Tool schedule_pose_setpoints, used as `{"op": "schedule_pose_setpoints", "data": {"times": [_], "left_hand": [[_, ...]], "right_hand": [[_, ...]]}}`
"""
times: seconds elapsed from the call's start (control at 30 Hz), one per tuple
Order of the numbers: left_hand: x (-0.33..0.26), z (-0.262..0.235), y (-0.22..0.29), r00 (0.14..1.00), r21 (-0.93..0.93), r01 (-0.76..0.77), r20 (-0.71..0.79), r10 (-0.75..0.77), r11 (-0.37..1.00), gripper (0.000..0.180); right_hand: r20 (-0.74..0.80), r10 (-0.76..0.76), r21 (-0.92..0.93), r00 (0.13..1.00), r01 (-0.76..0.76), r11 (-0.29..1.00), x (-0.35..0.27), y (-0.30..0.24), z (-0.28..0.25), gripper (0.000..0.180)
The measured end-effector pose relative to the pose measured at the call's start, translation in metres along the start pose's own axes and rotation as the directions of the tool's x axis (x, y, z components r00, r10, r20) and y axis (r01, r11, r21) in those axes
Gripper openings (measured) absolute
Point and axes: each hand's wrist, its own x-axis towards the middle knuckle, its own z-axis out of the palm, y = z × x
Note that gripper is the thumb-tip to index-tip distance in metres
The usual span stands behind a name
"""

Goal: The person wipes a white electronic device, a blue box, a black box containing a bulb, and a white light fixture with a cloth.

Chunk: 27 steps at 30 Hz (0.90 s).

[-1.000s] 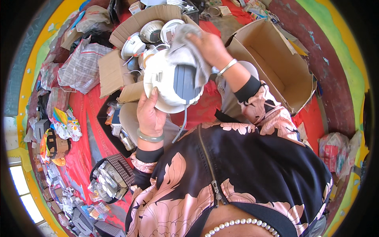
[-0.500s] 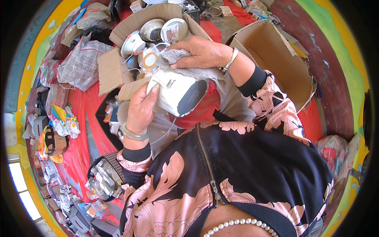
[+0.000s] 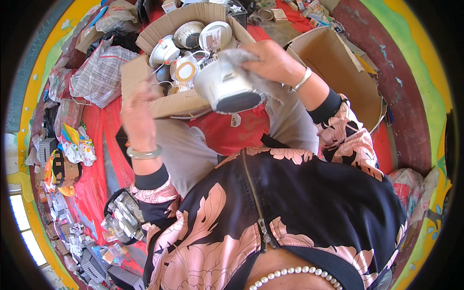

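My right hand (image 3: 275,63) grips a white round downlight (image 3: 224,84) by its far right side, through a grey cloth (image 3: 263,84). The lamp is tilted, its dark flat end toward me, above the near edge of a cardboard box (image 3: 181,105). Apart from the lamp, my left hand (image 3: 137,123) is raised at the box's left side. Motion smears its fingers, so their hold cannot be read. Inside the box lie several more white downlights (image 3: 166,50) and a white part with a tan ring (image 3: 185,72).
Another large cardboard box (image 3: 338,72) stands to the right. A checked plastic bag (image 3: 99,77) lies at the left, and a dark basket of small packets (image 3: 123,217) sits nearer me. Red sheeting (image 3: 92,193) covers much of the floor, with small boxes piled along the left wall.
My left hand has let go of the downlight and moved left. My right hand has carried the lamp and cloth slightly right and turned the lamp's dark end more toward me.
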Motion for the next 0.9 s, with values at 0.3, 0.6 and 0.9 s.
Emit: {"op": "schedule_pose_setpoints", "data": {"times": [0.3,0.6,0.9], "left_hand": [[-0.057,0.052,0.035,0.908,-0.165,0.135,-0.374,-0.188,0.977,0.026],[-0.076,0.070,0.043,0.904,-0.594,0.426,0.267,-0.333,0.682,0.067],[-0.045,0.102,0.035,0.936,-0.761,0.285,0.088,-0.342,0.583,0.059]], "right_hand": [[-0.352,-0.565,-0.464,0.746,0.385,0.798,-0.035,-0.046,0.006,0.040],[-0.243,-0.828,-0.742,0.505,0.453,0.494,-0.027,-0.063,0.016,0.024],[-0.143,-0.853,-0.637,0.501,0.614,0.467,-0.027,-0.054,0.051,0.028]]}}
